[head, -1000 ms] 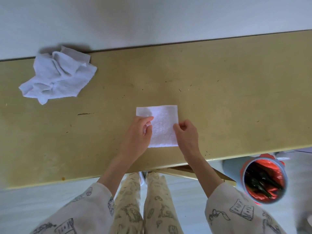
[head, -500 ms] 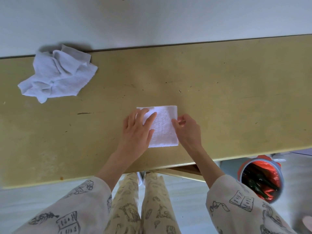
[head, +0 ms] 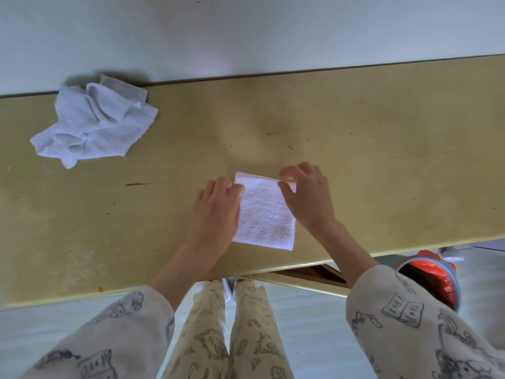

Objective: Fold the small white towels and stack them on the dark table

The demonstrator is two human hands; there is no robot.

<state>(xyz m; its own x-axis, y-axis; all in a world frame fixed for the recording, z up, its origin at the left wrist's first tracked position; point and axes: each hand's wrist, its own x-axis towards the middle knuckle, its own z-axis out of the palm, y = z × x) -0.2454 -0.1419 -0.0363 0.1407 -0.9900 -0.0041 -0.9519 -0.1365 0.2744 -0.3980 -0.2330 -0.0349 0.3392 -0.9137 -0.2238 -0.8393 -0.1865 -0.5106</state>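
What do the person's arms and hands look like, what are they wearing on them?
Both hands are bare, with no gloves, rings or watch in view: the left hand and the right hand. The forearms are bare too. Above them come loose, pale cream sleeves pushed up the arms, printed with dark line drawings, among them open books. The trousers carry a similar sketch print on a yellower cream.

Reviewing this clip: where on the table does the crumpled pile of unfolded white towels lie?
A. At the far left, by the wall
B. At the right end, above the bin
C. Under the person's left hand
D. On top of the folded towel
A: the crumpled pile lies at the far-left back edge of the table, well apart from the folded towel between the hands.
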